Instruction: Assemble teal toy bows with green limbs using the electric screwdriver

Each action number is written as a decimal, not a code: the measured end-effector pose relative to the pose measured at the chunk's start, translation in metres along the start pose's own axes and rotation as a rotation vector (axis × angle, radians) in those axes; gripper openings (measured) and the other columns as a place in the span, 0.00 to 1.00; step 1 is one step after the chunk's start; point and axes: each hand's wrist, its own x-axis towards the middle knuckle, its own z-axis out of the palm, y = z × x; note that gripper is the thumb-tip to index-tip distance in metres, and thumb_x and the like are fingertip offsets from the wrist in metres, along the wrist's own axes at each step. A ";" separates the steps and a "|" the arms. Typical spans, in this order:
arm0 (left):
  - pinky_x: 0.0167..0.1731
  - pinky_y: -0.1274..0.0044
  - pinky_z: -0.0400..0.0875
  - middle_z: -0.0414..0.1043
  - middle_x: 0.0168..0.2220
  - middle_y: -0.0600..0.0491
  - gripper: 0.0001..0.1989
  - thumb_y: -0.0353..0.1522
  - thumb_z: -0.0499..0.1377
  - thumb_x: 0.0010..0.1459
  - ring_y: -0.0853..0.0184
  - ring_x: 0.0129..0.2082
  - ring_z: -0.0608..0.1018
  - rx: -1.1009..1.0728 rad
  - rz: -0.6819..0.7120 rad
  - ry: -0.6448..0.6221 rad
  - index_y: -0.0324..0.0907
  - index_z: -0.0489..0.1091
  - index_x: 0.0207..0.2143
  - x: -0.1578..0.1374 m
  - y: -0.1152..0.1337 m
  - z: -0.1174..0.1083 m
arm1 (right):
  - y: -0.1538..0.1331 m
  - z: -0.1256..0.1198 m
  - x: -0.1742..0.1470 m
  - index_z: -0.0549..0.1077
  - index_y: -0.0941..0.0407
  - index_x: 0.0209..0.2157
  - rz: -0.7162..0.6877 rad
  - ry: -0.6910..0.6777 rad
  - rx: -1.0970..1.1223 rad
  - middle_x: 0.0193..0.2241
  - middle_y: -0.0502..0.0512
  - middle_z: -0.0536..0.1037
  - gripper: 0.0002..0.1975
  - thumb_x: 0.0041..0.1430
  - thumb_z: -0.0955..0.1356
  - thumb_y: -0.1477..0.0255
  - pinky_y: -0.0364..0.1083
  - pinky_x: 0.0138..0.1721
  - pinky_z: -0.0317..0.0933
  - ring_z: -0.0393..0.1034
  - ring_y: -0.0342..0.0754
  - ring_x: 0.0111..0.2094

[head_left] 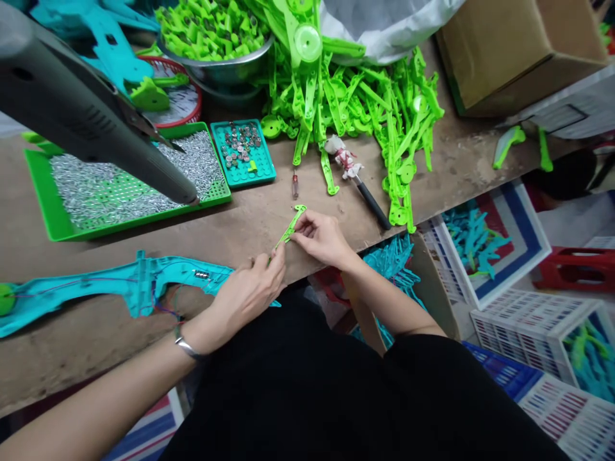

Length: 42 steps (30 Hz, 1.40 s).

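A slim bright-green plastic part (291,225) is held between both hands near the table's front edge. My left hand (254,278) has its fingers closed on the lower end, which they partly hide. With a pinch, my right hand (319,237) grips the part at its middle. Left of my left hand lies a long turquoise plastic half-shell (106,280) with thin wires and a small spring-like metal piece in it; my left hand covers some of its right end. A small screwdriver (295,184) with a reddish handle lies just beyond the green part.
A green tray of metal screws (36,182), a turquoise tray of small round parts (269,171) and a heap of green parts (355,96) stand behind. A grey tool (96,109) hangs over the left. A black-handled tool (372,203) lies right; crates (509,314) stand below.
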 end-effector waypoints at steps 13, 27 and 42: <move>0.30 0.67 0.75 0.66 0.61 0.37 0.14 0.26 0.50 0.64 0.56 0.38 0.77 0.016 0.043 -0.035 0.36 0.73 0.47 0.005 -0.002 -0.002 | 0.006 -0.004 0.009 0.79 0.57 0.29 -0.086 0.016 0.075 0.29 0.51 0.81 0.02 0.53 0.72 0.73 0.43 0.34 0.68 0.73 0.42 0.28; 0.31 0.69 0.75 0.64 0.63 0.38 0.15 0.25 0.52 0.64 0.57 0.40 0.77 -0.068 -0.003 -0.045 0.36 0.73 0.50 0.004 -0.002 -0.007 | 0.011 -0.003 0.007 0.78 0.57 0.36 -0.207 0.043 0.008 0.34 0.52 0.83 0.06 0.57 0.68 0.76 0.43 0.38 0.71 0.78 0.44 0.34; 0.32 0.68 0.73 0.62 0.64 0.39 0.16 0.27 0.49 0.66 0.57 0.41 0.76 -0.003 0.019 -0.066 0.37 0.71 0.51 0.004 -0.002 -0.001 | 0.010 0.008 0.002 0.76 0.55 0.32 -0.229 0.205 -0.140 0.30 0.50 0.82 0.05 0.55 0.68 0.78 0.43 0.36 0.71 0.77 0.43 0.30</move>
